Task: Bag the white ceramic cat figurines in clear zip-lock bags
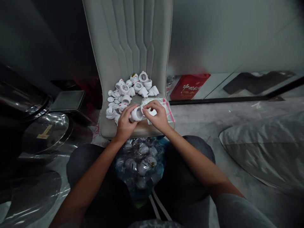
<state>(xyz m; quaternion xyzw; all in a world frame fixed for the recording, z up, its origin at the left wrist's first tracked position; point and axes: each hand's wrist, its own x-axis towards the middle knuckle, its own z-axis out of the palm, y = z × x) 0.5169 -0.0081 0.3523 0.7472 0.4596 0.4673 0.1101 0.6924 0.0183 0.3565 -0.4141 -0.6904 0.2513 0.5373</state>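
Observation:
My left hand [124,122] is closed around a small white figurine shell [137,114] over the seat of a grey padded chair [111,128]. My right hand [157,114] pinches at the same piece from the right, its fingers curled near the opening. A pile of several white figurine pieces with red marks [129,90] lies on the seat behind my hands. Under my right hand lies a stack of clear plastic bags with pink edges [169,109]. A clear bag of wrapped figurines [140,163] rests between my knees.
The chair's tall back rises ahead. A red carton [188,86] stands on the floor at the right. Shiny dark rounded objects [45,128] crowd the left. A plastic-covered shape [266,152] lies on the grey floor at right.

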